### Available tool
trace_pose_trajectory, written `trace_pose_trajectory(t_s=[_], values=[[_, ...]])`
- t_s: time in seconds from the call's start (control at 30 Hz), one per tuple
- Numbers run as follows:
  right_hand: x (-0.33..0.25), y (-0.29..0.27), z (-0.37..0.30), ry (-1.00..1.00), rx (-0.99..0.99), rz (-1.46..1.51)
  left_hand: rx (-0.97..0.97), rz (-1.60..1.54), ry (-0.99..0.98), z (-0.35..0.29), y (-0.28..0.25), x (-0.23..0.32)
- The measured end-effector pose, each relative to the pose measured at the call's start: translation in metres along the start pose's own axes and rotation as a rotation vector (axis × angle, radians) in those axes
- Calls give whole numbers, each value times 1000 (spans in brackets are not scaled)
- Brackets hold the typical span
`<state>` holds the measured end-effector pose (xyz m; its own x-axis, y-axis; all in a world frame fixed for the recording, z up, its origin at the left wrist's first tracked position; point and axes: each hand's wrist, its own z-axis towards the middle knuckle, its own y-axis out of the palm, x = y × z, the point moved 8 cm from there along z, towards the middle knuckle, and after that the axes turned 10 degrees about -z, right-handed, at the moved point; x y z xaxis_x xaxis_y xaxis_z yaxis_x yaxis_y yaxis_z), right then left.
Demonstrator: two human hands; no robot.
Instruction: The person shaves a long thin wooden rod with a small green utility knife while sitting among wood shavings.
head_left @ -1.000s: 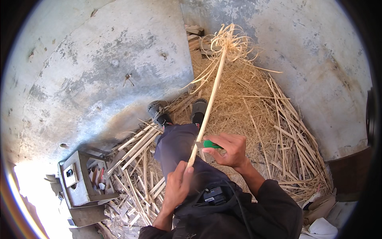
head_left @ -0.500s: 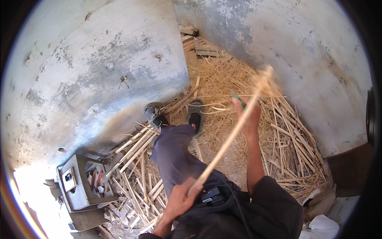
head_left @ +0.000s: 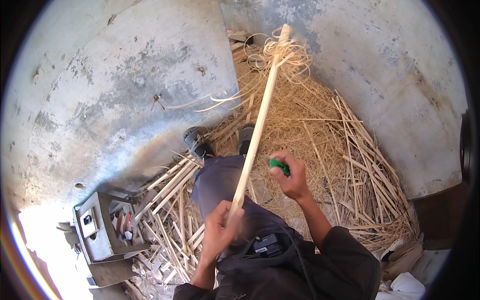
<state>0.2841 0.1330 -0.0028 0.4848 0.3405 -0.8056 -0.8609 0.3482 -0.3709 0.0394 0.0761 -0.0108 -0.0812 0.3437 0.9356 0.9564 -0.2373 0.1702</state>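
My left hand [head_left: 220, 227] is closed round the near end of a long pale wooden stick [head_left: 260, 120], which slants up and away from my lap. Curled wood shavings [head_left: 292, 57] cling in a tuft near its far end, and a few long curls trail off to the left. My right hand [head_left: 291, 177] grips a green-handled tool [head_left: 279, 167] to the right of the stick, apart from it. The tool looks like a knife, but its blade is too blurred to make out.
Loose shavings [head_left: 295, 105] cover the floor ahead. Split sticks lie in a heap [head_left: 370, 185] on the right and another [head_left: 172, 195] on the left. A worn box-like stand [head_left: 105, 230] is at the lower left. Scuffed walls [head_left: 135, 75] rise close in front.
The stick's far end has swung left and away, and its shavings now show clearly. My right hand has come back nearer to me and left with the green-handled tool.
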Motion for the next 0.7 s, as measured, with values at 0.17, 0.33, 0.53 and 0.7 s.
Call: trace_pose_trajectory(t_s=[0.17, 0.33, 0.53, 0.7], values=[[-36, 17, -8, -267, -129, -53, 10, 9, 30, 4, -4, 0], [-46, 20, -10, -359, -130, -166, 17, 39, 65, 2, -2, 2], [-49, 14, -6, -380, -51, -226, 75, 184, 132, -2, -4, 7], [-55, 13, -6, -409, -40, -299, 59, 188, 159, -3, -6, 3]])
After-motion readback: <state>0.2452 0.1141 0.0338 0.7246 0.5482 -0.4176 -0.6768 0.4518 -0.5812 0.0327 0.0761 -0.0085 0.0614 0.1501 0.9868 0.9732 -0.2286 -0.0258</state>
